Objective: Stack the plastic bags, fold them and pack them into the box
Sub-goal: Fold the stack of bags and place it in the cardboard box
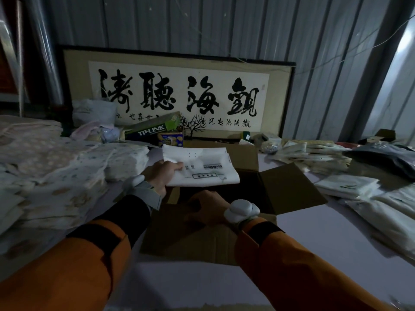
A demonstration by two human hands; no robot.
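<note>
My left hand (165, 176) grips a folded stack of white plastic bags (202, 168) by its left edge, holding it over the far left part of the open cardboard box (289, 189). The stack carries dark printed marks on top. My right hand (205, 208) rests with spread fingers on the box's near flap (190, 239), at the edge of the dark opening. The inside of the box is too dark to make out.
Piles of patterned bags (56, 167) cover the table's left side. More white bags (350, 187) and a dark bag (381, 156) lie to the right. A TP-LINK carton (152, 129), a small tin and a framed calligraphy panel (177, 93) stand behind the box.
</note>
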